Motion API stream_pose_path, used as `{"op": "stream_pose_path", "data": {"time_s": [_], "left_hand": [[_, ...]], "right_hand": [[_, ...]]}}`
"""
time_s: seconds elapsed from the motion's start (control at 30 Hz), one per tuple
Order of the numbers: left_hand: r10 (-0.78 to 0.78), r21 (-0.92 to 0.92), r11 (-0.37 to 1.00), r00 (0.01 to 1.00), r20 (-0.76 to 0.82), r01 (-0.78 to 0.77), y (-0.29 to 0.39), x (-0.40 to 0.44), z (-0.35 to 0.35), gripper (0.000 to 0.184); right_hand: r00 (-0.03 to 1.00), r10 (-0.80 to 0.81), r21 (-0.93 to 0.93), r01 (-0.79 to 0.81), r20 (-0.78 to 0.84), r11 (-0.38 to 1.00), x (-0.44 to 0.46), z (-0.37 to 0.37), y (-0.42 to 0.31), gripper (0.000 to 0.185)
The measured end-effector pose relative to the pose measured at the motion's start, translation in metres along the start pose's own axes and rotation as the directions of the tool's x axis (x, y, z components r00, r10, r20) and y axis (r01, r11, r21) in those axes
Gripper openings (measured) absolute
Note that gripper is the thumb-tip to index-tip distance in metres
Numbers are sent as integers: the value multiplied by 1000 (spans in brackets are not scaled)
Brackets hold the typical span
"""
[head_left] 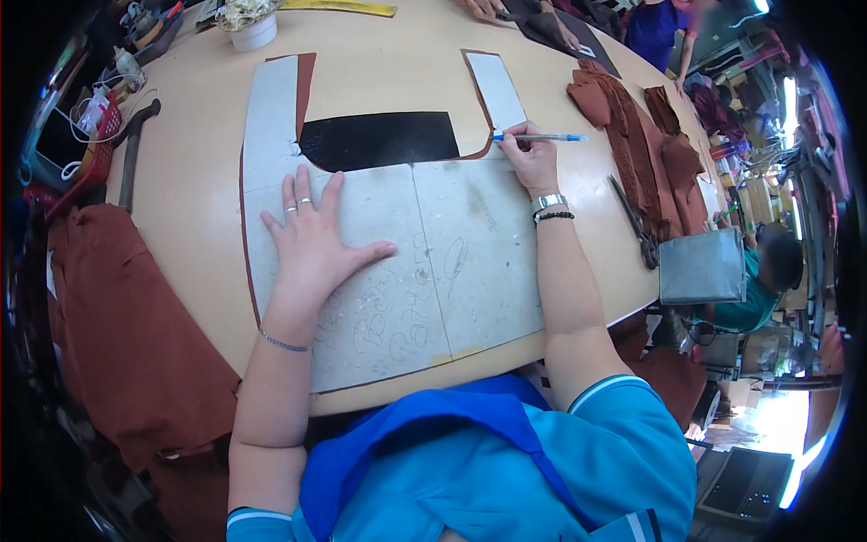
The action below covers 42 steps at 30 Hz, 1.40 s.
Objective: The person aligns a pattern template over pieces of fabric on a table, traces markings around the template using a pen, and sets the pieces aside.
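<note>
A large pale grey pattern template (379, 262) with handwriting and two upright arms lies over a slightly larger reddish-brown piece (305, 90), whose edge shows around it. My left hand (312, 230) lies flat on the template's left part, fingers spread. My right hand (531, 161) pinches a blue-tipped pen (551, 137) at the inner curve below the right arm, its point at the template's edge. In the U-shaped opening between the arms is a flat black piece (379, 137).
Brown material (135, 325) drapes at the left near a hammer (133, 154) and a red basket (104, 126). Shears (639, 226), brown pieces (632, 135) and a grey metal block (703, 266) are on the right. Another person's hands (488, 9) work at the far edge.
</note>
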<state>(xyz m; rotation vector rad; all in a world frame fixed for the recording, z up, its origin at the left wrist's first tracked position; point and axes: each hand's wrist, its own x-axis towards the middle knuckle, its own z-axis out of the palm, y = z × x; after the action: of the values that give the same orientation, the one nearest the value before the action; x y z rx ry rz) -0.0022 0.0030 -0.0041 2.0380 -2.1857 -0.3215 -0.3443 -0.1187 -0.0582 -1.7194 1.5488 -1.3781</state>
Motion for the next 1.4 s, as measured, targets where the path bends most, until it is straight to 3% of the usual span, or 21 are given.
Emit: {"op": "stream_pose_path", "data": {"time_s": [0.13, 0.23, 0.33, 0.4, 0.47, 0.57, 0.67, 0.77, 0.87, 0.9, 1.0, 1.13, 1.2, 1.27, 1.33, 1.4], "left_hand": [[-6, -14, 1000, 1000, 9, 6, 1, 0, -2, 118], [-14, -26, 1000, 999, 31, 15, 3, -1, -9, 116], [-9, -33, 999, 999, 42, 10, 2, -1, -9, 115], [-7, -27, 1000, 999, 52, 8, 2, -2, -10, 111], [3, -65, 998, 1000, 22, -2, 0, -2, -6, 103], [39, -221, 974, 999, 7, -37, -25, 9, 9, 92], [4, -309, 951, 996, -91, -32, -52, 0, 9, 88], [-103, -221, 973, 985, -140, 70, -58, -27, 0, 92], [-150, -163, 979, 969, -194, 119, -60, -38, 6, 100], [-151, -163, 980, 964, -218, 117, -59, -40, 7, 102], [-195, -128, 976, 966, -171, 175, -54, -42, 3, 99], [-352, -252, 922, 907, -233, 293, -76, -26, 26, 87], [-427, -219, 898, 876, -224, 381, -74, -22, 29, 83], [-417, -113, 909, 881, -224, 401, -61, -27, 20, 82], [-409, -74, 912, 882, -233, 404, -58, -31, 19, 76], [-401, -98, 916, 877, -266, 389, -60, -31, 20, 66]], "right_hand": [[994, 111, 176, -106, -22, 979, 1, -5, -4, 10], [961, 271, 454, -216, -59, 864, -3, -20, -18, 14], [962, 251, 211, -224, -112, 951, -31, -41, -36, 22], [985, 158, -75, -164, -74, 984, -64, -58, -47, 28], [986, 165, -268, -167, -31, 949, -100, -76, -60, 22], [999, 35, -432, -25, 15, 901, -140, -93, -48, 19], [996, 78, -394, -58, 34, 917, -149, -98, -70, 25], [958, 285, 30, -285, -1, 958, -137, -98, -51, 30], [821, 548, 519, -543, 162, 660, -122, -111, -73, 35], [801, 566, 485, -581, 197, 654, -116, -116, -73, 35], [822, 463, 224, -546, 332, 807, -120, -116, -83, 35], [980, 164, 132, -179, 117, 975, -126, -138, -111, 33], [991, 73, -95, -84, -113, 992, -129, -166, -124, 31], [969, 70, 146, -36, -237, 989, -128, -205, -82, 34], [930, 221, 439, -74, -294, 896, -133, -237, -72, 42], [865, 236, 379, -58, -442, 923, -137, -264, -50, 48]]}}
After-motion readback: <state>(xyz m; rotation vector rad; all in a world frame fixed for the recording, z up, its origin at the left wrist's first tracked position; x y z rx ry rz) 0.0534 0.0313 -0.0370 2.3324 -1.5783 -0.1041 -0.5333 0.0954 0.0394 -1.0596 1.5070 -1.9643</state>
